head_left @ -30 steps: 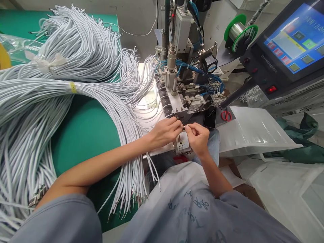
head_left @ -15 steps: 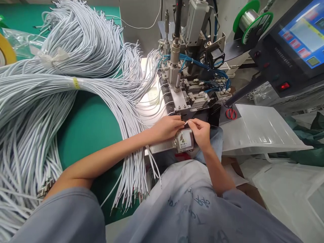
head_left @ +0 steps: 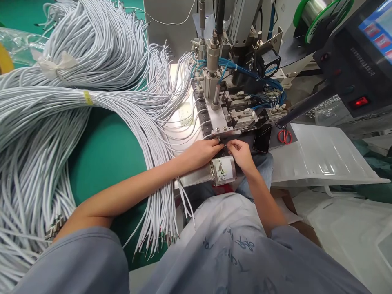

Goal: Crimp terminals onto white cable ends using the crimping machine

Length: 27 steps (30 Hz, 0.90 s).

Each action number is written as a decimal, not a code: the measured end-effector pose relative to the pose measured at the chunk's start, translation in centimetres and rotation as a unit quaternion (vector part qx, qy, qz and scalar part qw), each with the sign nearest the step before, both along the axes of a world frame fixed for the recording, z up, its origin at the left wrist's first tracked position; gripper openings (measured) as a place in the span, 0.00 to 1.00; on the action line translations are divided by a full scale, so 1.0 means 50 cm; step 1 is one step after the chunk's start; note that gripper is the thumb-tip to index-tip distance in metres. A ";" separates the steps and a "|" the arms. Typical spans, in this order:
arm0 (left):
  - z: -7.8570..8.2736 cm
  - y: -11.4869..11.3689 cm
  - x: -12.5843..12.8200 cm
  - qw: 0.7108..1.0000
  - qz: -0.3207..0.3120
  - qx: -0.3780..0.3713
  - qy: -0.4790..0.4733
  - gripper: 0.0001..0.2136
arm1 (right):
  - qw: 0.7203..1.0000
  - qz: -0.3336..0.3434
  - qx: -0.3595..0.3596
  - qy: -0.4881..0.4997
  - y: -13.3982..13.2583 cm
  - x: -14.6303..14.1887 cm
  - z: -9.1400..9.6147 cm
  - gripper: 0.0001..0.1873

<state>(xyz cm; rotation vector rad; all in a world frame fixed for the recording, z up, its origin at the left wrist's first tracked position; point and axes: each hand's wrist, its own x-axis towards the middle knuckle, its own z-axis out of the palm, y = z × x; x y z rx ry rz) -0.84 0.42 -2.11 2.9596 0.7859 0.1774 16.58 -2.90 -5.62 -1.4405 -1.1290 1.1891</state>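
At the front of a bench machine, my left hand is closed in a pinch on a white cable, mostly hidden by the fingers. Opposite it, my right hand has thumb and fingertips pinched together. What they hold is too small to make out. The two sets of fingertips are close together beside the machine's front lower edge. White cables curve from the left into slots along the machine's side. Just below my hands is a metal cylinder with a white label.
A big tied bundle of white cables lies over the green mat. Red scissors and a black phone-like slab are right of the machine. A control screen box and a wire spool stand at the upper right.
My fingertips have moved slightly up toward the machine, and the white cable end seen between them no longer shows. The view has shifted a little, putting the screen box farther right.
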 end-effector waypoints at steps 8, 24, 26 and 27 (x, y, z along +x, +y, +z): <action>0.023 -0.011 0.003 0.999 -0.003 -0.001 0.043 0.12 | 1.000 0.001 -0.006 0.001 -0.001 0.004 -0.003 0.11; 0.024 -0.012 0.003 0.998 0.007 -0.004 0.065 0.13 | 0.999 0.008 -0.043 0.020 0.012 0.005 -0.012 0.14; 0.024 -0.012 0.003 0.998 0.009 -0.005 0.065 0.13 | 0.998 0.022 -0.058 0.021 0.014 0.005 -0.012 0.16; 0.025 -0.013 0.003 0.998 0.011 -0.007 0.066 0.14 | 0.997 0.035 -0.060 0.021 0.014 0.005 -0.013 0.17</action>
